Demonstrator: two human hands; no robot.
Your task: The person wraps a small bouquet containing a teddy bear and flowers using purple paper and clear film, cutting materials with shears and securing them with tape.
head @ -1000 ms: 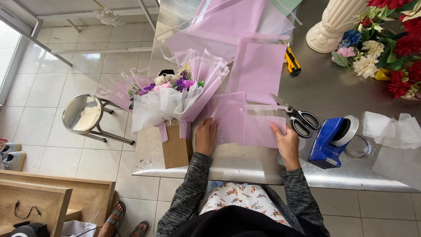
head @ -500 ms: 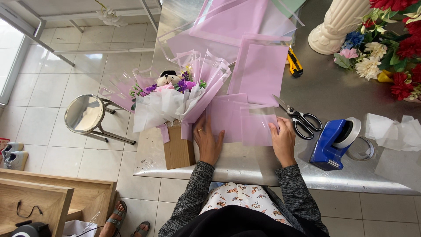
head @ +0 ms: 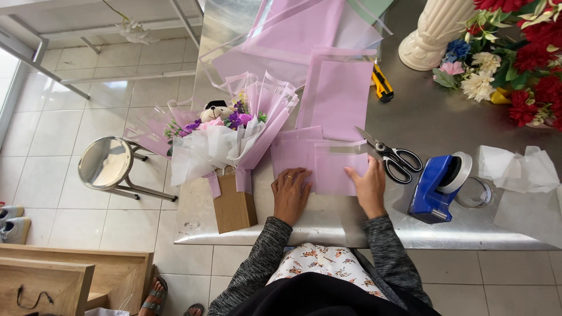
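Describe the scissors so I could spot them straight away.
On the steel table, look just right of the person's right hand, before the blue tape dispenser. The scissors lie there open, the only thing with black looped handles and bare metal blades.

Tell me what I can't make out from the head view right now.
- Folded pink sheet: its lower edge hides under the left hand and right hand; layer count unclear.
- Bouquet stems: hidden by the wrapping and the brown box.
- Red flowers: cut off by the right edge.
- White vase: top cut off by the upper edge.
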